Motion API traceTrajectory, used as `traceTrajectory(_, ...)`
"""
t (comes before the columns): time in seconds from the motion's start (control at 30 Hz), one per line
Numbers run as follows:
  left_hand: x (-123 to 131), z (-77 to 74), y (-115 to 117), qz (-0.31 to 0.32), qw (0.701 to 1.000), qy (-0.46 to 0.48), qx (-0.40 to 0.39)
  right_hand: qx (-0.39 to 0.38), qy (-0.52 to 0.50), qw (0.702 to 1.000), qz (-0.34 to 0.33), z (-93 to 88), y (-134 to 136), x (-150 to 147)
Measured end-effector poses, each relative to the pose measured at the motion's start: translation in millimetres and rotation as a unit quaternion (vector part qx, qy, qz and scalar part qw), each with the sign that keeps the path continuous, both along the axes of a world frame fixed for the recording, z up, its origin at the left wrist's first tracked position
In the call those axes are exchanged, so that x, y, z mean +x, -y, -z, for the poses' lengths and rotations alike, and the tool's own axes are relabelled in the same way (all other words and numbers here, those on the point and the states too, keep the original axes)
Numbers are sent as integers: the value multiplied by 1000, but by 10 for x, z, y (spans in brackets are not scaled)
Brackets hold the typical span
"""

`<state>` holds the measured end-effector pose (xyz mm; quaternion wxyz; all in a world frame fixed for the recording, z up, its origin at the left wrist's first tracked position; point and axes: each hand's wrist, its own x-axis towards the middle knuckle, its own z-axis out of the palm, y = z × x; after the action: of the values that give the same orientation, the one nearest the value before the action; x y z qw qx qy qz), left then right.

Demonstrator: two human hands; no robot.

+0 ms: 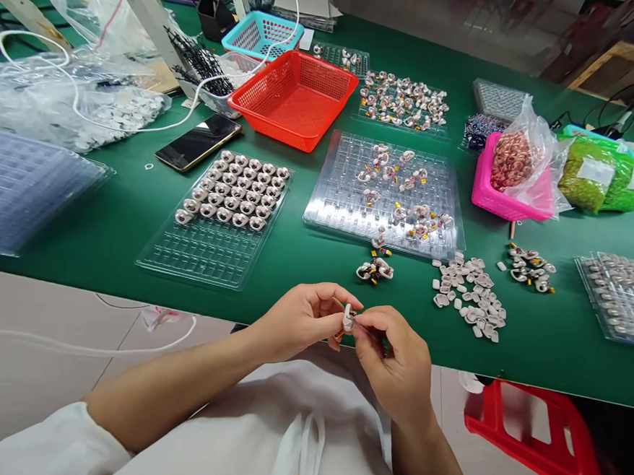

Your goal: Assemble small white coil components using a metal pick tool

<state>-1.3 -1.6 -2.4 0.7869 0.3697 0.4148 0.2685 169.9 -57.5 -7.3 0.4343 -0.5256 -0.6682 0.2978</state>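
Note:
At the table's front edge, my left hand (pixel 311 320) pinches a small white and silver earbud housing (pixel 348 318) between thumb and fingers. A bit of yellow shows below it. My right hand (pixel 393 351) is closed at the housing's right side, its fingertips pressed together; what they grip, if anything, is too small to make out. Just beyond the hands lies a little group of earbud parts with red wires and yellow tabs (pixel 374 270). Pale small caps (pixel 473 295) are scattered to the right, with more wired parts (pixel 532 269) beside them.
A clear tray with rows of earbud housings (pixel 238 188) lies left. Ahead are a clear tray stack (pixel 331 188) bearing wired parts and a red basket (pixel 293 113). A phone (pixel 198 142), pink basket (pixel 509 197), stacked trays (pixel 27 188) and red stool (pixel 542 434) surround the workspace.

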Motion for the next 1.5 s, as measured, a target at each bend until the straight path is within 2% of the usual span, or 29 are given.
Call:
traceTrajectory(0.27,-28,1,-53,39,999,-12,-7,20,21,999,-32,26,-1,57)
traceTrajectory(0.4,-42,12,-92,61,998,1,-22,-3,4,998,-61,-14,-56,85)
traceTrajectory(0.7,-28,70,-111,52,997,13,-47,-50,-1,994,-100,-125,-135,141)
traceTrajectory(1.0,31,-3,-80,-40,999,-31,-8,-100,-81,992,-8,111,-51,59)
traceTrajectory(1.2,6,-14,-49,-25,999,-28,7,-97,-47,994,29,111,-47,42)
traceTrajectory(1.33,2,77,3,-5,998,-26,63,-132,-49,989,34,88,-57,70)
traceTrajectory(1.5,-10,183,55,-2,968,-108,227,-208,-120,971,23,104,-64,91)
